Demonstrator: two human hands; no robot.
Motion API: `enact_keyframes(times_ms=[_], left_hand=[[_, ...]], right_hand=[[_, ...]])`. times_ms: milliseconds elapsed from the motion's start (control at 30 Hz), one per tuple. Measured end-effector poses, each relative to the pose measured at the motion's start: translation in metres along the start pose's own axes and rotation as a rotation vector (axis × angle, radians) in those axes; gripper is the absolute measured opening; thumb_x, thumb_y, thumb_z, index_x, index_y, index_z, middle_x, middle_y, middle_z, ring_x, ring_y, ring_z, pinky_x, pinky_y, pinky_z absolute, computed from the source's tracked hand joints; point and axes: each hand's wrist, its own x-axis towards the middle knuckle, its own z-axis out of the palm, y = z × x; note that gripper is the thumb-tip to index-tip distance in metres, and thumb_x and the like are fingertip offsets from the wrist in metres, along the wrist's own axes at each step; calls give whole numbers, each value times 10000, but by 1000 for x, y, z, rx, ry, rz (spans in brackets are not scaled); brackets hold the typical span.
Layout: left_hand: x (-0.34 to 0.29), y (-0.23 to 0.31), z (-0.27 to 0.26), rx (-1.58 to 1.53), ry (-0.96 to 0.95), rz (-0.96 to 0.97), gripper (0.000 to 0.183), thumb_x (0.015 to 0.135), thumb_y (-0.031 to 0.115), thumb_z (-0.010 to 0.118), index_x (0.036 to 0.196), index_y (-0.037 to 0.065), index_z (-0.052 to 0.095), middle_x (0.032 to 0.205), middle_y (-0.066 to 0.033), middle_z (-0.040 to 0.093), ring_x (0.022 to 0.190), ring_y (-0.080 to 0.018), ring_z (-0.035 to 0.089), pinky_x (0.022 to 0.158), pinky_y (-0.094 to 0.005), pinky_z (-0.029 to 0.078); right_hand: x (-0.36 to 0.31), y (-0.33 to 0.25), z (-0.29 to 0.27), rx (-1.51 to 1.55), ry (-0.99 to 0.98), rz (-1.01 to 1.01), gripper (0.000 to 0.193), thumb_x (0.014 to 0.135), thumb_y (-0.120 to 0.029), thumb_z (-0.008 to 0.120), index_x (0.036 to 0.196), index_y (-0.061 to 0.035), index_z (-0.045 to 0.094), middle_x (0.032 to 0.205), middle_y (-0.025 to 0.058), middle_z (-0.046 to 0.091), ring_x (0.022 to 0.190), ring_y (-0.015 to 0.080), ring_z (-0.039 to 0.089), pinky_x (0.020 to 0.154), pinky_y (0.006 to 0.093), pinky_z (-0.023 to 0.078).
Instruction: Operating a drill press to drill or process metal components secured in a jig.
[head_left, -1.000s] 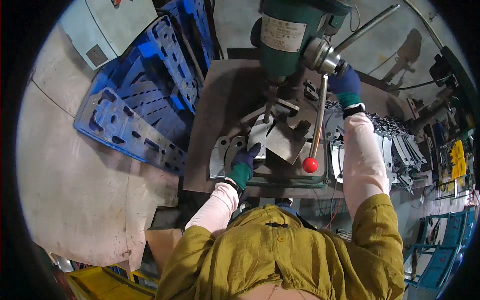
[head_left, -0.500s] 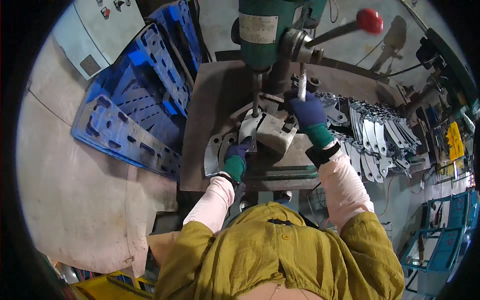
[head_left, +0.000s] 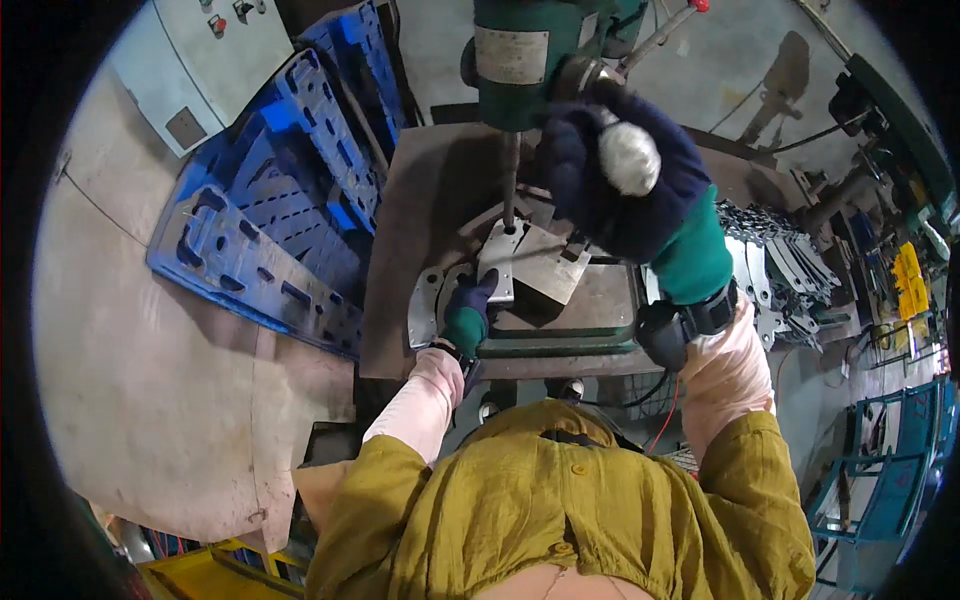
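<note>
A green drill press [head_left: 512, 60] stands over the bench, its drill bit [head_left: 510, 180] pointing down at the upper end of a flat grey metal plate [head_left: 497, 255]. The bit's tip appears to meet the plate at a hole there; exact contact is too small to tell. My gloved left hand [head_left: 470, 298] grips the plate's near end. That plate lies against a metal fixture block [head_left: 550, 266]. My gloved right hand [head_left: 630, 185] is wrapped round a feed handle whose white end [head_left: 630, 160] pokes out of the fist. Two curved metal plates [head_left: 425, 305] lie left of my left hand.
Several curved metal plates [head_left: 795, 262] are heaped on the bench's right side. Blue plastic pallets [head_left: 260, 270] lean at the left, below a grey control box [head_left: 215, 65]. A red-knobbed lever [head_left: 665, 32] sticks out behind my right hand. Blue racks [head_left: 905, 430] stand far right.
My right hand has risen toward me with the white-ended handle, and the red-knobbed lever has swung up and away. My left hand stays on the plate.
</note>
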Motion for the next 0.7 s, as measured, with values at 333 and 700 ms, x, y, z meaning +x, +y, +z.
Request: enact_keyframes(times_ms=[333, 700], left_hand=[[-73, -38, -115, 456, 73, 70, 646, 910, 510, 600, 1314, 8, 550, 1270, -199, 601, 1112, -272, 610, 921, -376, 466], [-20, -87, -150, 820, 375, -24, 727, 911, 559, 556, 1415, 44, 456, 1359, -217, 548, 1223, -365, 548, 981, -407, 433]], right_hand=[[1, -31, -4, -233, -137, -60, 620, 987, -491, 470, 1308, 35, 529, 1150, 138, 659, 1013, 217, 651, 873, 357, 533], [-70, -36, -139, -393, 430, -156, 490, 985, -448, 512, 1232, -34, 595, 1066, 113, 686, 879, 238, 669, 795, 385, 549]])
